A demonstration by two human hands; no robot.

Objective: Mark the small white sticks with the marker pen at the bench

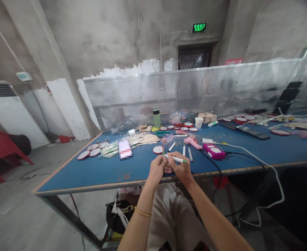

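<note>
My left hand is closed round a flat craft stick, held upright with colour on its upper part. In my right hand a white marker with a green end is gripped like a pen, its tip close to the stick. Both hands meet just over the table's front edge. Behind them lies a round white disc with a red rim. Another marker rests beyond my fingers, and two white markers lie right of them.
A pink glue gun and a purple box with cables sit to the right on the blue table. Leftward are a pile of craft sticks and several discs. A green bottle and paper cup stand at the back.
</note>
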